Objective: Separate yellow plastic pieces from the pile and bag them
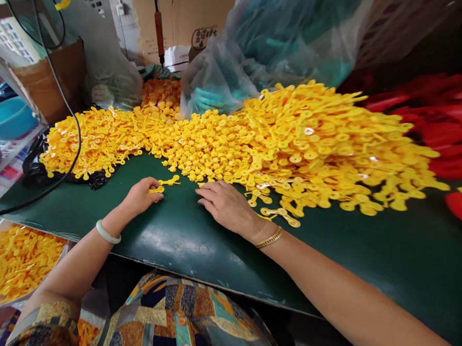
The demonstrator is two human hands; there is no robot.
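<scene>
Plastic looks light, springy, best taken by a rounded end; my left hand point(140, 196) pinches a yellow piece point(157, 190); whether my right hand point(228, 206) grips, I can't tell.

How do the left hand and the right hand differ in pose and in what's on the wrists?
The left hand is curled, pinching a small yellow piece; the right hand is flatter, back upward, fingertips near the yellow heap, its grip unclear. The left wrist wears a smooth pale bangle, the right a textured gold-coloured bracelet. Both hands are bare, at the green tabletop.
</scene>
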